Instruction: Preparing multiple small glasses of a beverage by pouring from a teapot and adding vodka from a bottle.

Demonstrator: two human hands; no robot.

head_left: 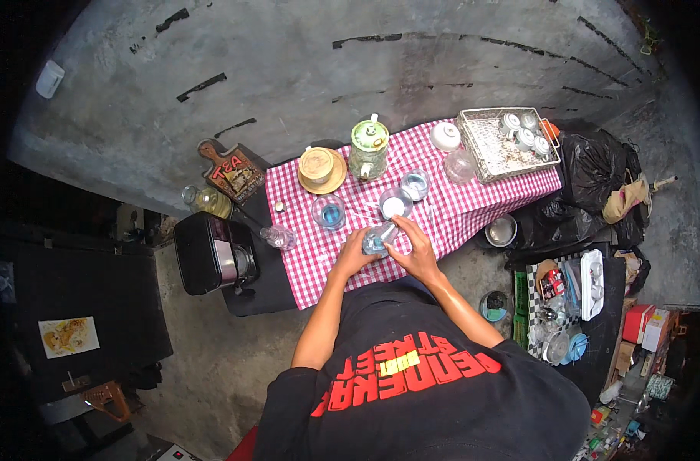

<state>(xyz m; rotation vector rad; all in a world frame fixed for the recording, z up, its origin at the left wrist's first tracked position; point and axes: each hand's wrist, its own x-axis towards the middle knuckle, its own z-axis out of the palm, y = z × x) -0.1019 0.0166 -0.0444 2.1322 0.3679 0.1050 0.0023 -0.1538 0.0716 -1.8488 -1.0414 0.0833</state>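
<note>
A small clear container with something bluish in it [375, 240] is between my hands at the near edge of the table. My left hand [353, 255] wraps round its left side. The fingers of my right hand [416, 252] close on its right end. Just beyond stands a clear glass [396, 201] with a round white patch in it; I cannot tell if that is a lid or contents. Another clear glass [415, 184] stands behind it to the right. A glass bowl with blue liquid [329, 213] sits to the left, near a clear bottle [279, 237].
The table wears a red-and-white checked cloth [304, 265]. At the back are a tan lidded cup on a saucer [317, 165], a green lidded jar [368, 150], a white bowl [445, 136] and a wire tray of cups [480, 165]. A black coffee machine [204, 253] stands left.
</note>
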